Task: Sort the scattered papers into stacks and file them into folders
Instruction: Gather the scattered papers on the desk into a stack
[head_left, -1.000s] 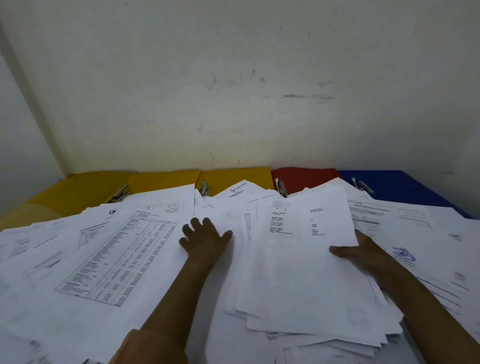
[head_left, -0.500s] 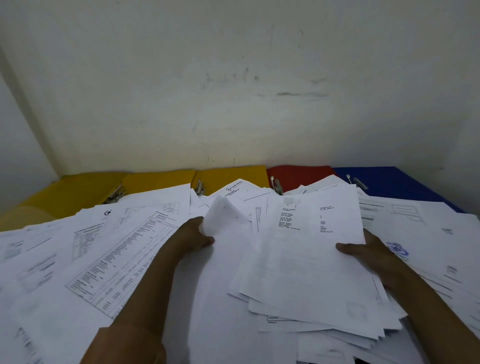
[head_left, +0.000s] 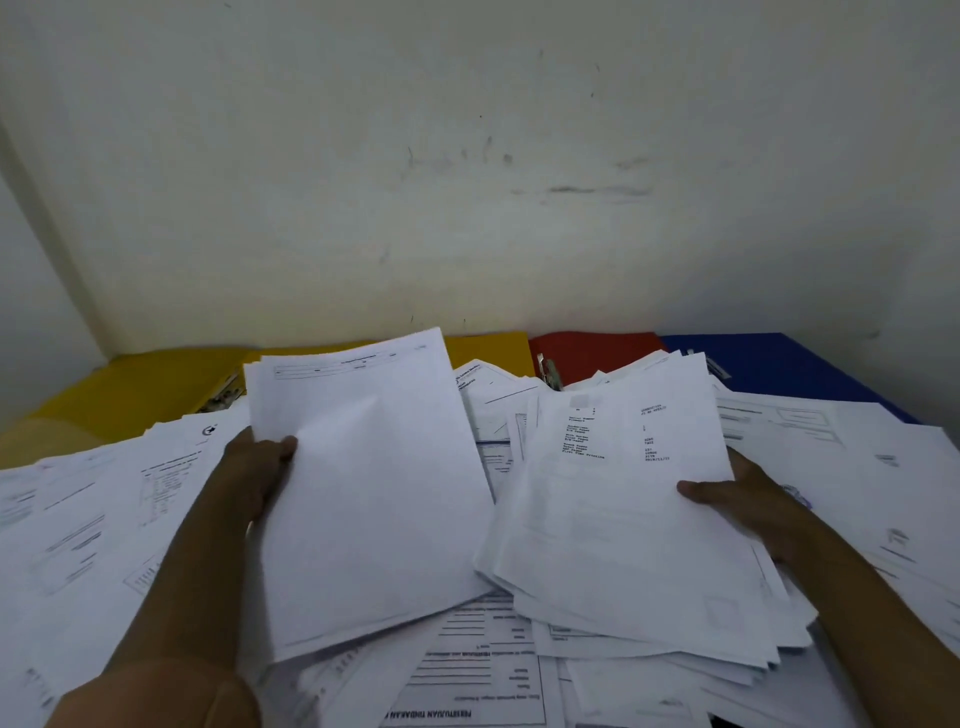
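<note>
My left hand (head_left: 257, 478) grips the left edge of a few white sheets (head_left: 374, 493), lifted above the pile with the thumb on top. My right hand (head_left: 748, 506) holds a thicker stack of papers (head_left: 623, 525) by its right edge; its top page carries short printed lines. Scattered papers (head_left: 104, 519) cover the whole surface beneath both hands. Along the wall lie open folders: yellow folders (head_left: 130, 384), a red folder (head_left: 597, 351) and a blue folder (head_left: 779, 364), partly buried under paper.
A scuffed white wall (head_left: 467, 182) rises straight behind the folders, and a side wall closes in at the left. A printed form (head_left: 467, 675) lies upside down at the near edge of the pile.
My left hand went from resting flat on the pile to gripping some sheets and lifting them up and toward me. My right hand has kept hold of its stack.
</note>
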